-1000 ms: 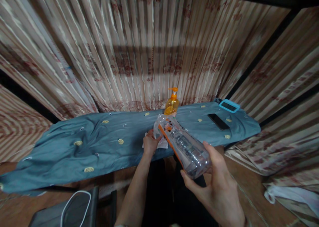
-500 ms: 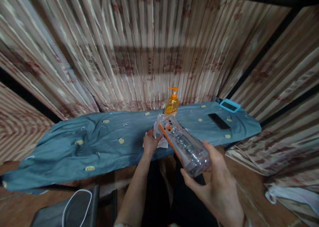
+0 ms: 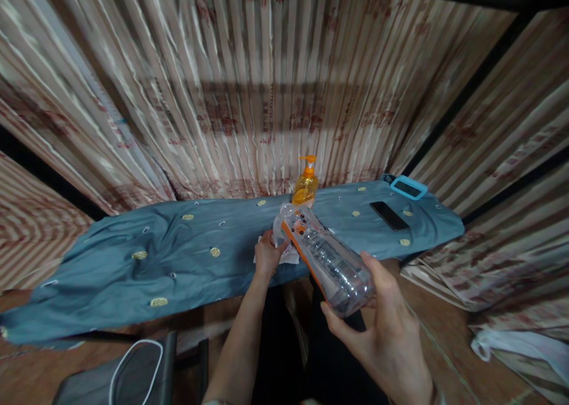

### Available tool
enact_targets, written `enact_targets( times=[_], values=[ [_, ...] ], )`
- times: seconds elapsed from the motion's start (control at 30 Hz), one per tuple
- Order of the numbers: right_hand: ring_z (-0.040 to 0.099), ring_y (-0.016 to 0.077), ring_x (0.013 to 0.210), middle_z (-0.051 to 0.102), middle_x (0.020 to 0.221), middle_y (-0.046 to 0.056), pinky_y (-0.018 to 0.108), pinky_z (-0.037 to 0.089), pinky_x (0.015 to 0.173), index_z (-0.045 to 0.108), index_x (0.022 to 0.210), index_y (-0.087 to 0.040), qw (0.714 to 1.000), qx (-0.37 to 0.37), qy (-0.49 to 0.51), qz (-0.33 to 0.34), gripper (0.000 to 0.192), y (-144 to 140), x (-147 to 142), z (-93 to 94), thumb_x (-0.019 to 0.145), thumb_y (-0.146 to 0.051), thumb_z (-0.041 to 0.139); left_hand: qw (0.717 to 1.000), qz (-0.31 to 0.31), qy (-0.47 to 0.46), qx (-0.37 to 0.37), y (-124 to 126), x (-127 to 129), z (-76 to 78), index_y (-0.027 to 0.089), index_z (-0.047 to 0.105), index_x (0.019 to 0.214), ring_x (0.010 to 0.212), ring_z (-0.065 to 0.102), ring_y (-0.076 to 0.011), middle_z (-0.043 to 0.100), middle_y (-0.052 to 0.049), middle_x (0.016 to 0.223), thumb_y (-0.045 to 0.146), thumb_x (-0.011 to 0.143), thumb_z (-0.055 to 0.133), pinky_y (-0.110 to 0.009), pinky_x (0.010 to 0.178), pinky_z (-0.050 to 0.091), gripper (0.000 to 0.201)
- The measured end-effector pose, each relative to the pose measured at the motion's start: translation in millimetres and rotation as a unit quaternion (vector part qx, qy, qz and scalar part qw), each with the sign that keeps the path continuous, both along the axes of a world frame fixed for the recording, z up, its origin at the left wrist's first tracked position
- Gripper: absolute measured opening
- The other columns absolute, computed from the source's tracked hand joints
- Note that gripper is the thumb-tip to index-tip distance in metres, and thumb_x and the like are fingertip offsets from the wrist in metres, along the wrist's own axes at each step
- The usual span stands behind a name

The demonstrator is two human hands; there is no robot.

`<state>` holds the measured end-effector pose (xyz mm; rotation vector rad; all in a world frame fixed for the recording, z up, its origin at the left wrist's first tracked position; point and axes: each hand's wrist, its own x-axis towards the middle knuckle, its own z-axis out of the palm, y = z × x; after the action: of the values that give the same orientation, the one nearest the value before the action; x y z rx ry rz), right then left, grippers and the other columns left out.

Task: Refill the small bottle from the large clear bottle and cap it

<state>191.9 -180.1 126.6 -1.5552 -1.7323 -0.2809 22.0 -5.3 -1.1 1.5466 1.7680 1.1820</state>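
Striped curtains back the cloth-draped tabletop (image 3: 133, 257); right hand (image 3: 382, 328) grips a clear, seemingly empty bottle (image 3: 326, 260), left hand (image 3: 267, 254) pinching its mouth.

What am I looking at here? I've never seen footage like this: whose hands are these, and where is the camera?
The camera sits on a person's head, looking forward and down, so both bare hands are that person's own. The right hand grips the base of a clear bottle with an orange stripe, tilted away. The left hand is at the bottle's far end, over a white cloth. Ahead lies a blue cloth over a long surface, with an orange pump bottle, a dark phone and a blue-framed device. Striped curtains hang behind.
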Motion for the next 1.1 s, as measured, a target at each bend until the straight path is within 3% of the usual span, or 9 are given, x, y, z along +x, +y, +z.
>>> enact_targets(
  times=[0.17, 0.5, 0.8, 1.1],
  values=[
    [0.059, 0.0309, 0.118, 0.057, 0.128, 0.019, 0.05, 0.052, 0.097, 0.036, 0.14, -0.011, 1.0, -0.005, 0.005, 0.006, 0.075, -0.7, -1.5, 1.9, 0.078, -0.043, 0.065, 1.0, -0.006, 0.003, -0.021, 0.3, -1.6, 1.3, 0.014, 0.063, 0.091, 0.052, 0.047, -0.0107, 0.048, 0.007, 0.056, 0.027, 0.067, 0.071, -0.022, 0.052, 0.03, 0.028],
    [0.059, 0.0312, 0.117, 0.058, 0.127, 0.017, 0.051, 0.055, 0.092, 0.033, 0.142, -0.015, 1.0, 0.004, 0.016, 0.005, 0.074, 0.2, -4.6, -1.5, 0.08, -0.043, 0.063, 1.0, -0.009, -0.008, -0.015, 1.5, -2.4, -1.8, 0.015, 0.063, 0.096, 0.053, 0.048, -0.0109, 0.049, 0.007, 0.057, 0.025, 0.067, 0.071, -0.022, 0.053, 0.031, 0.032],
    [0.062, 0.0308, 0.114, 0.059, 0.127, 0.017, 0.047, 0.059, 0.085, 0.033, 0.143, -0.015, 1.0, 0.004, 0.014, -0.009, 0.075, -0.9, -3.6, -4.4, 0.08, -0.046, 0.062, 1.0, -0.005, 0.003, -0.005, 3.4, -3.3, -10.4, 0.014, 0.064, 0.1, 0.055, 0.051, -0.0119, 0.053, 0.005, 0.059, 0.031, 0.067, 0.073, -0.022, 0.054, 0.033, 0.039],
    [0.061, 0.0294, 0.116, 0.058, 0.129, 0.019, 0.043, 0.06, 0.082, 0.032, 0.144, -0.013, 1.0, 0.0, 0.001, 0.005, 0.08, 0.5, 0.8, -1.6, 0.08, -0.049, 0.064, 1.0, -0.008, 0.0, -0.004, 2.4, -1.6, -6.2, 0.014, 0.064, 0.1, 0.053, 0.049, -0.0111, 0.05, 0.007, 0.056, 0.029, 0.067, 0.074, -0.022, 0.054, 0.033, 0.038]
  ],
)
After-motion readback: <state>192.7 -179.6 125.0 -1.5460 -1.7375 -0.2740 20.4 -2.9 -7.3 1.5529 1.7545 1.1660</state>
